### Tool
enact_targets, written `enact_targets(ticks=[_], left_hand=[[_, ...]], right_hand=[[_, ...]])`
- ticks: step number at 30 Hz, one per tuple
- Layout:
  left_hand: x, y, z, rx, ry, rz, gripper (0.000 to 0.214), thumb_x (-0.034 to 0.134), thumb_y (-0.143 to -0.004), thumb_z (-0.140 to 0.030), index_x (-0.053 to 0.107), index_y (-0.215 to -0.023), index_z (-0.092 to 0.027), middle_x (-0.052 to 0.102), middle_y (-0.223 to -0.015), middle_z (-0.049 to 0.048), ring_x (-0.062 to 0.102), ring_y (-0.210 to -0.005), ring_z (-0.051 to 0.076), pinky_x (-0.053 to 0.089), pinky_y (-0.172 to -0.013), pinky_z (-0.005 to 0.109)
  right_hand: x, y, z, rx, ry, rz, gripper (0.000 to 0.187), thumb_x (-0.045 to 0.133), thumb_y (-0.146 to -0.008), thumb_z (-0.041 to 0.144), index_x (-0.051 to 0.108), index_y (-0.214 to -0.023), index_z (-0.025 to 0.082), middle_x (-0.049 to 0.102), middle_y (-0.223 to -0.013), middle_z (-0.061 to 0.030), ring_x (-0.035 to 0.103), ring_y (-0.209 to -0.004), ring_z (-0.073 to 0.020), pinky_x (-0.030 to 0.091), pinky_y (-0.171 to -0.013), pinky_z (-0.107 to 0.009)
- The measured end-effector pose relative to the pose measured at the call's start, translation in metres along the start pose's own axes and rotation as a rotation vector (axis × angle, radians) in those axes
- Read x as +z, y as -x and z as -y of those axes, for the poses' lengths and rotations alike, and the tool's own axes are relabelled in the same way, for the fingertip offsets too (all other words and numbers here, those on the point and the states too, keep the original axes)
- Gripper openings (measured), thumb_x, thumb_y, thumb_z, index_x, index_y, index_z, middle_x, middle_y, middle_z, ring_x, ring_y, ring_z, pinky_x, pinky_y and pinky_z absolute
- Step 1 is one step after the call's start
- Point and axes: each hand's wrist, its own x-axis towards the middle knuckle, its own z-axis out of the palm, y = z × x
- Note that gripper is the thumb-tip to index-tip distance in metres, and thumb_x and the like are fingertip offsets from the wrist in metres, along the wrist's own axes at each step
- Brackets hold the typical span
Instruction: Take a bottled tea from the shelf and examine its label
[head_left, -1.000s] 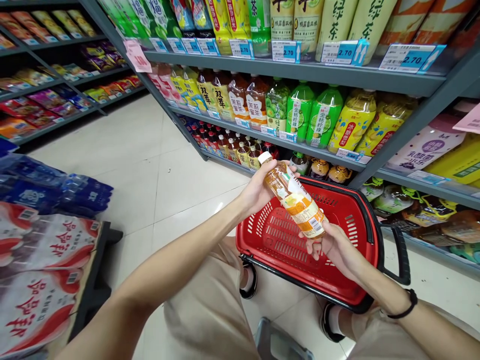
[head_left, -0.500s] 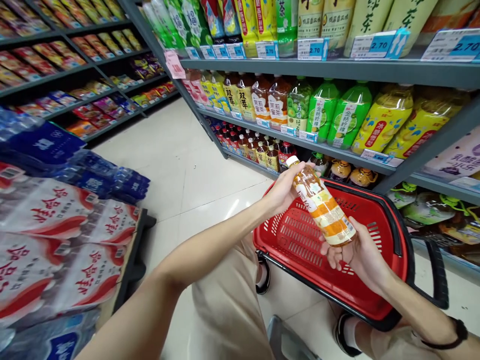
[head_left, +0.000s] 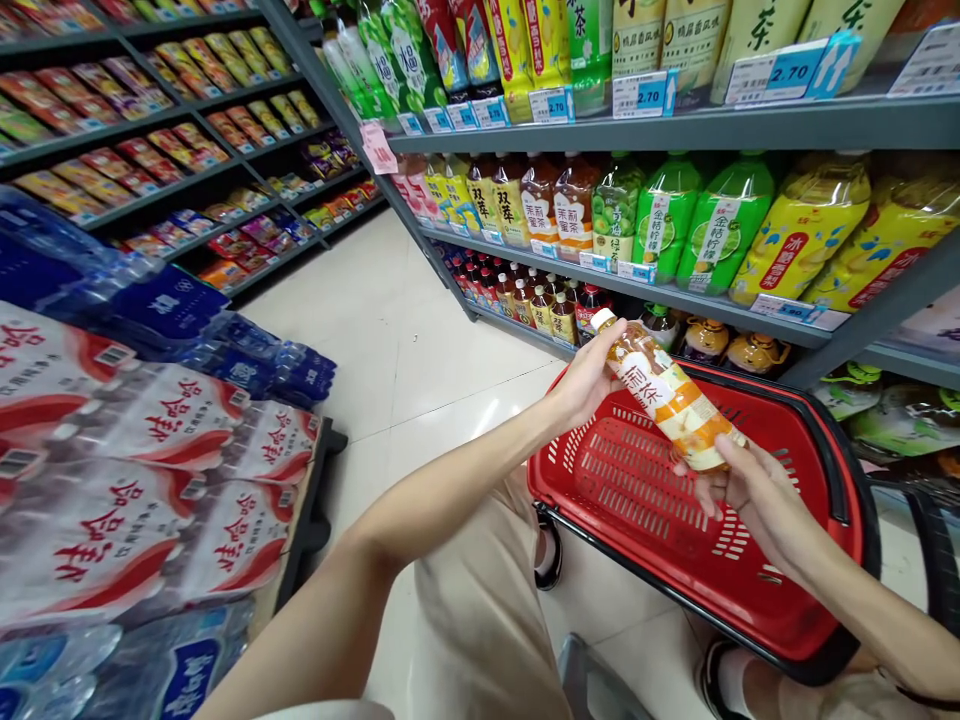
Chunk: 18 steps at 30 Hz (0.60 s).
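Note:
I hold an amber tea bottle with a white cap and an orange-and-white label, tilted over a red shopping basket. My left hand grips its neck end, near the cap. My right hand supports the bottom end with fingers curled under it. The basket stands on the floor in front of my knees and looks empty where its inside shows.
Grey shelves of drink bottles run along the right, with blue price tags. Shrink-wrapped packs of bottled water are stacked on a low pallet at the left. Snack shelves stand at the back left. White tiled floor lies between.
The bottle has turned in my hands, so large label characters now face me. The view has shifted left and down slightly; both hands keep their hold.

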Motion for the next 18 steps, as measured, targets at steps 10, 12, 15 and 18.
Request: enact_targets(ticks=[10, 12, 15, 18], left_hand=[[0.01, 0.016, -0.009, 0.106, -0.047, 0.157, 0.047, 0.082, -0.084, -0.053, 0.075, -0.121, -0.024, 0.075, -0.124, 0.0109, 0.069, -0.118, 0.03, 0.046, -0.109, 0.048], [0.014, 0.022, -0.011, 0.127, -0.085, 0.182, 0.046, 0.083, -0.083, -0.05, 0.075, -0.121, -0.025, 0.075, -0.127, 0.0111, 0.069, -0.119, 0.03, 0.046, -0.109, 0.047], [0.019, 0.03, -0.015, 0.139, -0.114, 0.208, 0.047, 0.083, -0.082, -0.046, 0.074, -0.123, -0.025, 0.075, -0.129, 0.0109, 0.07, -0.118, 0.03, 0.048, -0.107, 0.046], [0.022, 0.033, -0.018, 0.175, -0.119, 0.152, 0.044, 0.082, -0.083, -0.046, 0.075, -0.12, -0.024, 0.077, -0.124, 0.0103, 0.073, -0.112, 0.029, 0.052, -0.103, 0.044]], right_hand=[[0.003, 0.002, -0.001, 0.234, -0.157, 0.017, 0.063, 0.046, -0.094, 0.077, 0.073, -0.102, 0.02, 0.069, -0.061, -0.0061, 0.046, -0.037, -0.0137, 0.034, -0.037, -0.025], [0.008, 0.004, -0.003, 0.281, -0.253, -0.014, 0.055, 0.051, -0.094, 0.072, 0.073, -0.099, 0.022, 0.067, -0.06, -0.0036, 0.048, -0.041, -0.0142, 0.036, -0.038, -0.024], [0.014, 0.007, -0.005, 0.285, -0.351, -0.055, 0.045, 0.059, -0.093, 0.065, 0.073, -0.094, 0.022, 0.068, -0.067, -0.0033, 0.054, -0.05, -0.0154, 0.039, -0.04, -0.023], [0.014, 0.006, -0.003, 0.2, -0.323, -0.032, 0.046, 0.061, -0.093, 0.066, 0.074, -0.097, 0.022, 0.071, -0.076, -0.0039, 0.055, -0.056, -0.0162, 0.041, -0.041, -0.024]])
